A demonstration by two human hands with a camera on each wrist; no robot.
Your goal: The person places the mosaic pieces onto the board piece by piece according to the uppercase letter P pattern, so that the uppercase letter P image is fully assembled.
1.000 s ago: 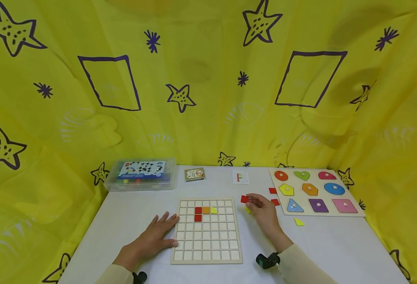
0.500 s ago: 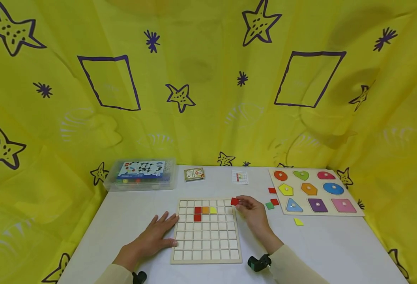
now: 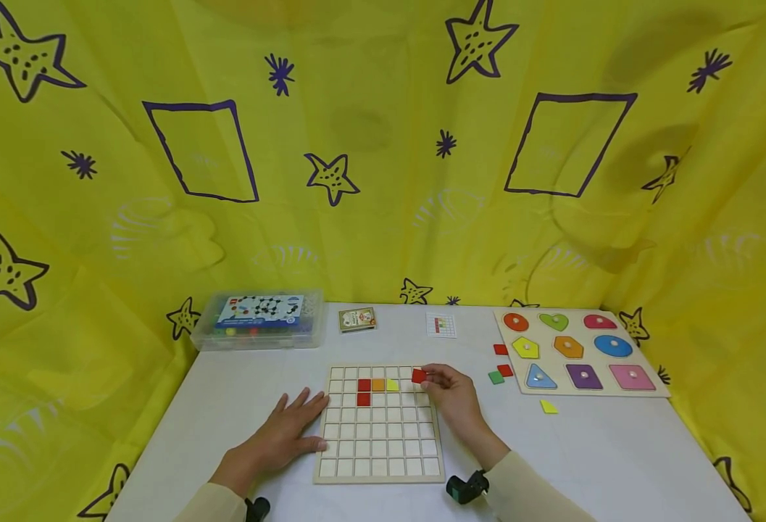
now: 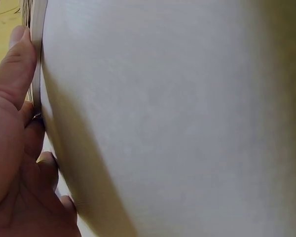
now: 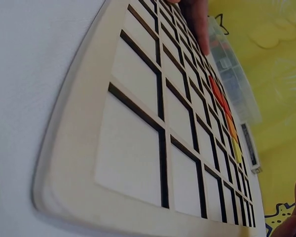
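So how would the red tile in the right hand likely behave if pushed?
The red tile seems stiff: pinched by the right hand, it shows no bend. Small and thin, it is probably light. Its flat square shape suggests sliding, not rolling.

We see a plain, light beige sleeve on each arm: the left sleeve [image 3: 213, 505] and the right sleeve [image 3: 531, 490] match in colour, and both end near the wrist, leaving the left hand [image 3: 288, 428] and the right hand [image 3: 459, 403] bare. By the inner side of each cuff we find a small black device, the left device [image 3: 258, 509] rounded, the right device [image 3: 467, 489] blockier with a dark green face
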